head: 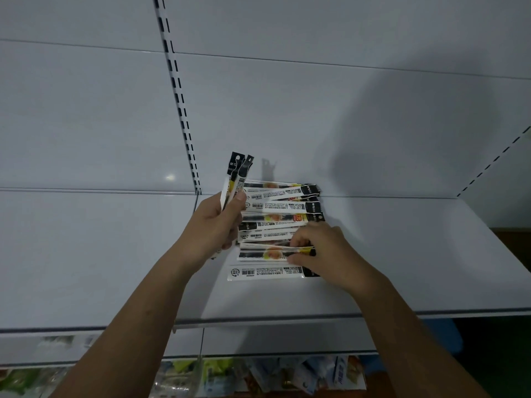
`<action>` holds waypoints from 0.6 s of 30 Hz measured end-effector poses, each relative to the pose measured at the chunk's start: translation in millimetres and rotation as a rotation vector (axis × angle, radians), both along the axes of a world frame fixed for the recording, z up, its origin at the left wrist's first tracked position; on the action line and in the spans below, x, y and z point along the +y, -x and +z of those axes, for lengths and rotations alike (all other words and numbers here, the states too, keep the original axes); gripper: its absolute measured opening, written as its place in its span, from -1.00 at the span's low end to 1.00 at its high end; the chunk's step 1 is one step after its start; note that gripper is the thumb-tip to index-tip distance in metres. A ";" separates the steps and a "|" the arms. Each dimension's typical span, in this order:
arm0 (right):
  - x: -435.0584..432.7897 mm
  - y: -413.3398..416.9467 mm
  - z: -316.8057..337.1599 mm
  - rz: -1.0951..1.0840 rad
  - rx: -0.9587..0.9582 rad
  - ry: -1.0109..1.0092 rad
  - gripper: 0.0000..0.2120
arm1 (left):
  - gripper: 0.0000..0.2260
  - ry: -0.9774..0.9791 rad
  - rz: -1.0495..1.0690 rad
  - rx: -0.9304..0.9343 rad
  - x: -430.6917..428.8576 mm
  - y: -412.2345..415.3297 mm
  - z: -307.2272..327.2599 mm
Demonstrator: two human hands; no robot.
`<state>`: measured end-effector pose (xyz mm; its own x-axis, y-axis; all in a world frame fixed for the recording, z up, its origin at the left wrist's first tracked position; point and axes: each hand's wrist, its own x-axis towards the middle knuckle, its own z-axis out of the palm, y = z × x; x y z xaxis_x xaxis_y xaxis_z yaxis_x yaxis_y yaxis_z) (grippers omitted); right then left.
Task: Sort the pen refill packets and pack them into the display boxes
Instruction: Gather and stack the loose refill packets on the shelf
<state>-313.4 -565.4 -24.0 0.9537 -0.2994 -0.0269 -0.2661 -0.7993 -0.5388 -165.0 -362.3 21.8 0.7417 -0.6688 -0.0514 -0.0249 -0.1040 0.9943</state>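
left fingers (239,197) clasping slim glossy packets (236,179) upright, right fingers (298,243) pinching one flat packet (270,253), smooth shelf (388,268)

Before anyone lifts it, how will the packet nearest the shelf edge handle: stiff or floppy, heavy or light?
Probably light: the packet is thin and flat. Likely stiff: similar ones stand straight in the left hand. Its smooth wrap may slide on the shelf.

We see the refill packets (275,208) white with black ends, black barcodes and yellow-orange patches; the shelf (431,254) is pale grey-white, its upright (184,119) white with black slots.
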 end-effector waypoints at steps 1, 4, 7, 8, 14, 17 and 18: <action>-0.8 0.7 -1.2 0.000 -0.004 -0.018 -0.84 | -0.68 -0.005 -0.009 -0.015 1.0 0.5 0.1; -3.7 5.9 0.3 0.003 -0.032 -0.075 -0.85 | -0.81 -0.002 -0.057 -0.081 5.4 2.3 1.7; -5.7 14.7 18.1 0.029 -0.100 -0.125 -0.88 | -0.76 0.020 -0.074 -0.087 9.6 1.0 2.2; -7.0 16.7 26.1 0.044 -0.117 -0.136 -0.87 | -0.77 0.005 -0.074 -0.093 10.7 -0.1 2.7; -5.9 -1.2 80.8 0.216 -0.160 0.036 -0.85 | -0.70 -0.143 -0.182 -0.396 -3.3 1.1 19.0; 7.6 -18.0 103.9 0.225 -0.235 0.097 -0.85 | -0.73 -0.156 -0.306 -0.454 -13.8 7.9 25.9; 11.6 -22.9 107.8 0.203 -0.266 0.084 -0.84 | -0.78 -0.149 -0.344 -0.444 -15.5 10.0 25.4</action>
